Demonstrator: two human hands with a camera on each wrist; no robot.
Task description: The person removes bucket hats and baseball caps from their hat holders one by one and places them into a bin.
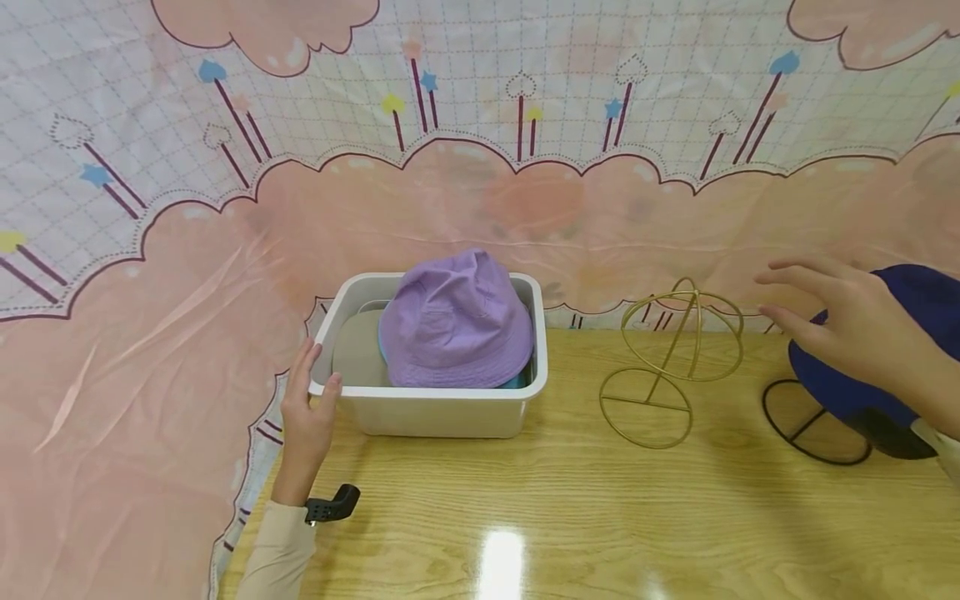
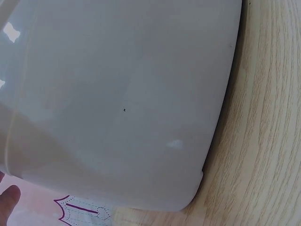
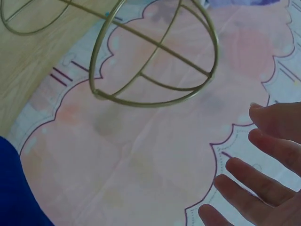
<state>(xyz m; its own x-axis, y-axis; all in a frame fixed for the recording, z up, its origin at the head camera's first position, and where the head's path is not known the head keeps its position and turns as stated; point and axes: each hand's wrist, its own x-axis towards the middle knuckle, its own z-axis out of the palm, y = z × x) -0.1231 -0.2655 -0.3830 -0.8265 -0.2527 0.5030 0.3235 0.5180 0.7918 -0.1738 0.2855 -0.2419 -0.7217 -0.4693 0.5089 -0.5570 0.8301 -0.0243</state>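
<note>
In the head view my left hand (image 1: 307,421) rests at the front left corner of a white plastic bin (image 1: 442,414), its fingers along the left side and thumb near the front rim. A purple bucket hat (image 1: 457,325) lies on top in the bin, over a beige hat (image 1: 360,350) and something blue mostly hidden. My right hand (image 1: 855,325) is in the air, fingers spread and holding nothing. It passes in front of a navy blue cap (image 1: 930,304) on a black wire stand (image 1: 817,457). To its left stands a bare gold wire hat stand (image 1: 656,375).
The wooden table (image 1: 585,517) carries the bin and both stands. A pink and white patterned cloth (image 1: 480,200) hangs behind and spreads along the left side. The bin's smooth wall (image 2: 122,84) fills most of the left wrist view.
</note>
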